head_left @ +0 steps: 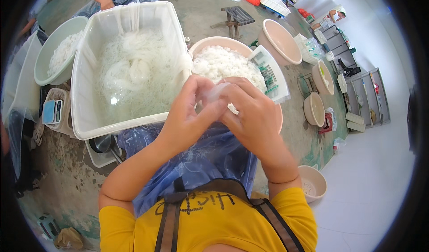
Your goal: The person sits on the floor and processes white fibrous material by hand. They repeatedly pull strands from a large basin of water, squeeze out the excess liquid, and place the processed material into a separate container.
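Observation:
My left hand (190,106) and my right hand (252,106) meet in front of me, fingers closed on a small bundle of translucent white noodles (216,92). Fingers partly cover the bundle. To the left, a large white tub (80,109) contains thin noodle strands (138,73) in water, some draped over its far and right rims. Just beyond my hands, a pink basin (214,41) is heaped with small white noodle bundles (223,64). A white plastic packet with green print (271,75) leans over that basin's right side.
Another person's hand (107,4) is at the tub's far rim. A pale green basin (42,68) and a blue-topped scale (53,111) stand left. A wooden stool (239,17), an upright pink basin (279,42) and smaller basins (314,110) occupy the floor to the right.

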Motion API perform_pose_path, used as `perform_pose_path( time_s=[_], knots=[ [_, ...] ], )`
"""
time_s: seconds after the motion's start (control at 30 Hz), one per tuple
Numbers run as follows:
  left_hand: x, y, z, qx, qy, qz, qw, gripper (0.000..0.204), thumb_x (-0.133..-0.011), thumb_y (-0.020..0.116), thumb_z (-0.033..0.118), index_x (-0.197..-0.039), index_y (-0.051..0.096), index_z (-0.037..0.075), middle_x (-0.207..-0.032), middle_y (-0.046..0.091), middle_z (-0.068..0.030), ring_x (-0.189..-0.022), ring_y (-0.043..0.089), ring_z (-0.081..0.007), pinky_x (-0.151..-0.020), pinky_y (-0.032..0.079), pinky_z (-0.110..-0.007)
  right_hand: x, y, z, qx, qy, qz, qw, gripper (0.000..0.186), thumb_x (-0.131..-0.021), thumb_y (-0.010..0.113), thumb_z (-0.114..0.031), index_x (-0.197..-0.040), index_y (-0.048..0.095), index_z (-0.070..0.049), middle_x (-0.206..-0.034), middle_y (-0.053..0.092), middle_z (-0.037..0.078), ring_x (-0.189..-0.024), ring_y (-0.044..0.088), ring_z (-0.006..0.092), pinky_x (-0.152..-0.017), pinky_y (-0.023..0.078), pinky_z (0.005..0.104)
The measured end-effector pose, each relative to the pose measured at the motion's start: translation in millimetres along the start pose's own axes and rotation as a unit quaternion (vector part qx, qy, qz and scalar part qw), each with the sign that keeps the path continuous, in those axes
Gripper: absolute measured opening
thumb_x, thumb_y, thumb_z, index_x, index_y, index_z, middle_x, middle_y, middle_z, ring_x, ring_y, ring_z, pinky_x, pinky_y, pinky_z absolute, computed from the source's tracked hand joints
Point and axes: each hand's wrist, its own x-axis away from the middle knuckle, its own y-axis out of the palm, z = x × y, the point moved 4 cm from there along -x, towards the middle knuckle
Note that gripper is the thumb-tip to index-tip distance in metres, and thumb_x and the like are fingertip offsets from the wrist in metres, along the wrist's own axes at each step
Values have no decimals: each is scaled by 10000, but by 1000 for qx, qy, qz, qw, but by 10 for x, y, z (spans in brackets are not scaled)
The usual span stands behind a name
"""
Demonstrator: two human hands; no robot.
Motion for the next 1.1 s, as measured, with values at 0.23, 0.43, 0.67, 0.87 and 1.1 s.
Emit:
perform_pose_path(
  time_s=[0.23, 0.43, 0.67, 0.87, 1.1],
  knots=[
    [45, 87, 127, 255, -140, -144, 946, 266, -871, 447, 254, -980, 514, 21, -877, 502, -45, -740, 477, -116, -710, 382, -220, 74, 58, 295, -627, 68, 121, 766, 196, -918, 443, -204, -1041, 497, -61, -1153, 563, 141, -1162, 458, 323, -996, 334, 451],
    [69, 97, -101, 210, -197, -135, 948, 288, -871, 439, 244, -1012, 509, 3, -889, 513, -58, -750, 479, -103, -679, 376, -218, -1, 94, 179, -771, 110, 166, 605, 269, -957, 349, -257, -1063, 483, -48, -1175, 538, 167, -1181, 438, 326, -1028, 314, 473],
    [39, 181, 17, -79, -60, -104, 990, 281, -800, 474, 143, -1038, 485, -6, -885, 538, -116, -779, 511, -222, -691, 406, -328, -14, 80, 268, -713, 218, 204, 634, 221, -960, 349, -248, -1073, 457, -92, -1174, 532, 104, -799, 540, 149, -651, 464, 258],
    [-71, 198, -272, -372, 189, -104, 903, 173, -732, 490, 62, -885, 525, -13, -788, 526, -176, -740, 496, -366, -667, 412, -405, 12, 389, 636, -956, 128, 47, 259, 215, -962, 339, -252, -995, 503, -116, -953, 565, -38, -534, 323, 69, -442, 256, 198],
    [-532, -954, 767, 0, 234, 71, 970, 236, -869, 391, 145, -859, 544, -34, -827, 493, -74, -780, 515, -172, -755, 440, -306, 648, 994, 1691, -758, 444, 303, 370, 159, -947, 369, -205, -972, 491, -105, -949, 571, 16, -629, 476, 116, -502, 373, 230]
  ],
)
